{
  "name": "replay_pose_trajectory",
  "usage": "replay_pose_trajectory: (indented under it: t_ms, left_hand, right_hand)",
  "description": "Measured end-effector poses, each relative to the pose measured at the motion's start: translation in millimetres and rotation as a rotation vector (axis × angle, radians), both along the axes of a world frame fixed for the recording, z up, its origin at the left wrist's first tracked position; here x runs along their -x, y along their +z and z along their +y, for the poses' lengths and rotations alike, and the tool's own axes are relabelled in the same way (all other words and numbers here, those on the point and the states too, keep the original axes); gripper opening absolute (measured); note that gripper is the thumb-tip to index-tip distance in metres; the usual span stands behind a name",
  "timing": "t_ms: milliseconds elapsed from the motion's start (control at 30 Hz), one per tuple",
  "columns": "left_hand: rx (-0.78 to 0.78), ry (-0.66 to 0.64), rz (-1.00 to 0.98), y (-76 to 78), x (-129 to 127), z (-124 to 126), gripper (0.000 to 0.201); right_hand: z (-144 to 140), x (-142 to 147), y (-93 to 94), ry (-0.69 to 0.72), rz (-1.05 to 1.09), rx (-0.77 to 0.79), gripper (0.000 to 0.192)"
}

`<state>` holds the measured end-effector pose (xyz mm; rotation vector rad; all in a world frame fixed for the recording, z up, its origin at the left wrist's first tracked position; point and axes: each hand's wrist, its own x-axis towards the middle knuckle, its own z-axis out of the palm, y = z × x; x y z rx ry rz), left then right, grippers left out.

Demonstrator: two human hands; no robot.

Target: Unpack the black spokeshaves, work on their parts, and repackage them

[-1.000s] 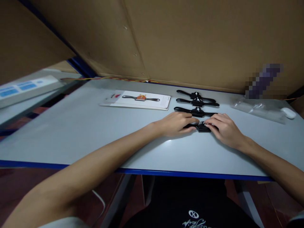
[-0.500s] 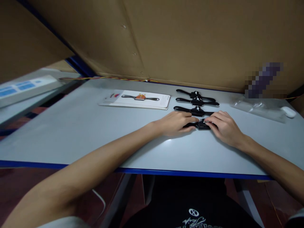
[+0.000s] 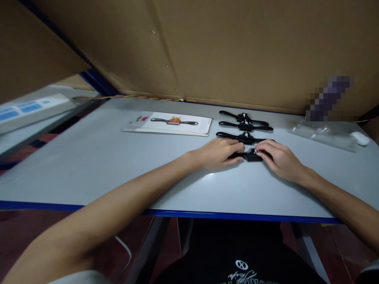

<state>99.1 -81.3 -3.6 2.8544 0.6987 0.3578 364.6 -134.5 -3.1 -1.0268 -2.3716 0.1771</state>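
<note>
Black two-handled tool point(image 3: 252, 156), on bench point(image 3: 118, 169), nearest of four: left fingers point(image 3: 236, 161) closed round its left handle point(image 3: 241, 155), forefinger point(image 3: 239, 147) drawn farther back than a moment ago, right fingers point(image 3: 265, 146) pinching its metal knob point(image 3: 256, 151).

Blk top point(image 3: 207, 254) w/ wht oval logo point(image 3: 242, 264) + lettering point(image 3: 248, 275); pale L sleeve point(image 3: 79, 277).

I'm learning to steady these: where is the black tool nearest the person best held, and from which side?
I'd take the black tool by its left handle, coming from the left, as the left hand does. It lies crosswise, and that slim handle juts out from the wider middle, leaving the shiny fitting reachable for the right hand.
</note>
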Motion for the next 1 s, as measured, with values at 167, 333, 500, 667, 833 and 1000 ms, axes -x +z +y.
replay_pose_trajectory:
  t_ms: [167,333,500,667,833,1000]
  left_hand:
    - [-0.006,-0.002,0.012,0.0,0.4,0.3,0.031]
    - [-0.003,0.008,0.018,-0.6,-0.5,0.7,0.029]
    - [0.017,-0.014,0.013,0.4,-1.0,2.0,0.029]
    - [0.015,-0.032,0.003,1.0,0.0,3.0,0.029]
    - [0.019,-0.037,-0.012,1.0,0.6,2.4,0.028]
    - [0.015,-0.027,-0.013,0.2,0.3,1.9,0.028]
  right_hand:
    - [-1.0,0.8,0.6,0.004,-0.068,-0.09,0.022]
    - [-2.6,4.5,0.5,0.014,-0.235,-0.348,0.027]
    - [-3.3,7.7,-0.6,0.005,-0.306,-0.503,0.031]
    - [-3.5,9.1,0.2,0.023,-0.341,-0.542,0.034]
    - [-3.9,8.3,1.0,0.04,-0.325,-0.464,0.035]
    - [-3.1,10.0,1.8,-0.029,-0.211,-0.3,0.028]
